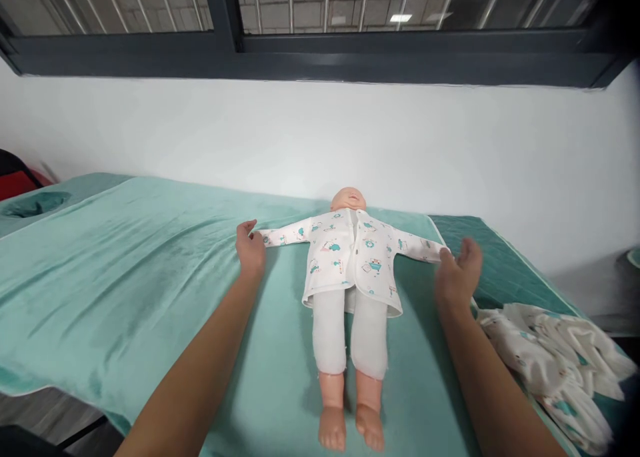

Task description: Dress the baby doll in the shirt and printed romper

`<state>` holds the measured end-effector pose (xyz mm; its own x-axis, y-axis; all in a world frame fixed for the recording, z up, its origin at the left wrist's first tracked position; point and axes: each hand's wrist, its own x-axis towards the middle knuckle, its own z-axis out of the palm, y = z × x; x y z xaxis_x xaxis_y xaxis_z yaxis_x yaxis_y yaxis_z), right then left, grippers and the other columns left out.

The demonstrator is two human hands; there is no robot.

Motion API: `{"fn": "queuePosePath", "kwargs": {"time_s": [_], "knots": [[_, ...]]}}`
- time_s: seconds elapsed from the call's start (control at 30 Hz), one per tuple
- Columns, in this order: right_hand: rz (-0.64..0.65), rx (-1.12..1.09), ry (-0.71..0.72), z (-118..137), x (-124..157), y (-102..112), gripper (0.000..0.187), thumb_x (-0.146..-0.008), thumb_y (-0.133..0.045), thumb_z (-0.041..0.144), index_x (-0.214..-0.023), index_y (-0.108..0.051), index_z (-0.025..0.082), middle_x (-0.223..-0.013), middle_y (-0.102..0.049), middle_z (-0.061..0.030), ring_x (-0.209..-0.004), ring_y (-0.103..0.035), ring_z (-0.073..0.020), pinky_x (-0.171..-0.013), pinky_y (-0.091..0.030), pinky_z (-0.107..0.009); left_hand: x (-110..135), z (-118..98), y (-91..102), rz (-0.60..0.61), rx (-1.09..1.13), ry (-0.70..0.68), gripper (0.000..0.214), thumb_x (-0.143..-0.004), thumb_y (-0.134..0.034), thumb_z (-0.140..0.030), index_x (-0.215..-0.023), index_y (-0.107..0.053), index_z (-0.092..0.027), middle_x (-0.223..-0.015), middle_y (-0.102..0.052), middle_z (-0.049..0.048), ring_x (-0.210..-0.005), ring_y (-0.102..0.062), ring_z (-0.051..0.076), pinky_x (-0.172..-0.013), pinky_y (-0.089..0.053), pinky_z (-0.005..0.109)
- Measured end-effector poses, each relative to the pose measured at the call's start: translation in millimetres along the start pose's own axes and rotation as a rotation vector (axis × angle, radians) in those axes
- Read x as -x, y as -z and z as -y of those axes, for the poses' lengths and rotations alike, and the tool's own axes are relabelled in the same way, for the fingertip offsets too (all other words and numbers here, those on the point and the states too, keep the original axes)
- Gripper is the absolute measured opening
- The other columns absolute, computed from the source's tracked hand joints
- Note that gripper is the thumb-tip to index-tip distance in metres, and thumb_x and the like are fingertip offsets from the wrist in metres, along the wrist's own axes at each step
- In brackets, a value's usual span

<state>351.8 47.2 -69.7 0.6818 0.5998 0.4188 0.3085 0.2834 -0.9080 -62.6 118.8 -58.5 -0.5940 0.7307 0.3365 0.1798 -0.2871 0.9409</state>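
Note:
A baby doll (369, 337) lies on its back with its arms stretched out to both sides. It wears a white baby jacket (330, 260) printed with small teal and orange pictures, its front edges meeting at the middle. White padding covers the upper legs, and the feet are bare. My left hand (250, 247) is closed at the end of the sleeve on the left. At the opposite cuff, my right hand (456, 273) pinches the sleeve end, slightly blurred. The doll's own hands are hidden by the cuffs and my fingers.
A teal sheet (150, 270) covers the bed, with a darker green quilted part (465, 243) at the right. Crumpled white printed clothes (555, 357) lie beside my right forearm. Behind stands a white wall (280, 137) below a dark window frame (320, 58).

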Motion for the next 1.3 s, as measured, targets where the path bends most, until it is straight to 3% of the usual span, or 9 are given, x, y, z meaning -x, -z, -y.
{"fn": "queuePosePath", "kwargs": {"time_s": [0.07,0.2,0.4,0.5,0.63,0.83,0.97,1.13,1.3], "knots": [[0.090,0.055,0.069,24,21,-16,0.056,-0.088,-0.057,0.036,-0.141,-0.048,0.019,-0.149,-0.046,-0.0096,-0.138,-0.042,-0.0242,-0.118,-0.029,-0.045,3,-1,-0.7,0.018,-0.091,-0.050,0.032,-0.076,-0.052,-0.009,-0.105,-0.058,-0.023,-0.119,-0.063,0.0048,-0.121,-0.054,0.021,-0.106,-0.038,0.036],[0.472,0.110,0.064,74,42,-57,0.048,-0.092,-0.052,0.043,-0.136,-0.056,0.024,-0.147,-0.051,-0.0051,-0.135,-0.045,-0.0243,-0.115,-0.032,-0.042,5,-1,-1.5,0.040,-0.263,-0.142,0.032,-0.080,-0.047,-0.013,-0.109,-0.059,-0.022,-0.114,-0.064,0.0060,-0.112,-0.057,0.022,-0.100,-0.043,0.037],[0.890,0.288,0.107,114,17,-104,0.040,-0.094,-0.043,0.042,-0.120,-0.067,0.024,-0.132,-0.064,-0.0047,-0.122,-0.056,-0.0294,-0.104,-0.040,-0.046,5,2,-1.5,0.029,-0.291,-0.149,0.031,-0.081,-0.045,-0.014,-0.108,-0.059,-0.022,-0.114,-0.063,0.0065,-0.109,-0.058,0.022,-0.097,-0.043,0.037],[0.973,0.304,0.163,117,15,-109,0.040,-0.097,-0.038,0.041,-0.123,-0.065,0.027,-0.134,-0.062,-0.0025,-0.125,-0.054,-0.0282,-0.106,-0.039,-0.046,5,2,-1.2,0.032,-0.318,-0.167,0.030,-0.083,-0.045,-0.015,-0.109,-0.059,-0.022,-0.113,-0.063,0.0070,-0.108,-0.057,0.023,-0.097,-0.043,0.039],[0.895,0.275,0.192,102,35,-89,0.055,-0.098,-0.039,0.048,-0.146,-0.045,0.023,-0.156,-0.038,-0.0060,-0.145,-0.033,-0.0266,-0.119,-0.025,-0.047,10,-4,0.9,0.048,-0.368,-0.233,0.029,-0.084,-0.045,-0.016,-0.108,-0.060,-0.020,-0.112,-0.062,0.0083,-0.111,-0.055,0.024,-0.099,-0.041,0.040],[0.805,0.199,0.303,70,104,-16,0.060,-0.100,-0.039,0.045,-0.156,-0.024,0.028,-0.165,-0.013,-0.0013,-0.151,-0.014,-0.0224,-0.123,-0.016,-0.047,59,-26,11.2,0.164,-0.355,-0.291,0.026,-0.087,-0.044,-0.016,-0.106,-0.060,-0.022,-0.110,-0.064,0.0069,-0.104,-0.058,0.023,-0.095,-0.045,0.040],[0.699,0.219,0.282,72,138,22,0.060,-0.099,-0.045,0.040,-0.155,-0.024,0.030,-0.161,-0.026,-0.0046,-0.148,-0.026,-0.0224,-0.121,-0.025,-0.048,114,-50,21.6,0.382,-0.282,-0.455,0.023,-0.089,-0.048,-0.018,-0.109,-0.060,-0.022,-0.113,-0.064,0.0062,-0.110,-0.058,0.022,-0.098,-0.045,0.040],[0.510,0.271,0.411,78,145,27,0.034,-0.097,-0.049,0.030,-0.130,-0.055,0.025,-0.134,-0.056,-0.0094,-0.127,-0.050,-0.0228,-0.109,-0.042,-0.046,157,-72,26.2,0.673,-0.222,-0.592,0.031,-0.090,-0.054,-0.021,-0.121,-0.056,-0.024,-0.130,-0.057,0.0078,-0.125,-0.049,0.022,-0.109,-0.039,0.042],[0.413,0.267,0.427,75,139,16,0.022,-0.094,-0.052,0.027,-0.113,-0.061,0.021,-0.112,-0.061,-0.0093,-0.105,-0.058,-0.0217,-0.093,-0.049,-0.040,165,-73,16.5,0.681,-0.231,-0.483,0.041,-0.084,-0.061,-0.019,-0.123,-0.054,-0.024,-0.132,-0.050,0.0084,-0.128,-0.044,0.024,-0.113,-0.035,0.045]]}}
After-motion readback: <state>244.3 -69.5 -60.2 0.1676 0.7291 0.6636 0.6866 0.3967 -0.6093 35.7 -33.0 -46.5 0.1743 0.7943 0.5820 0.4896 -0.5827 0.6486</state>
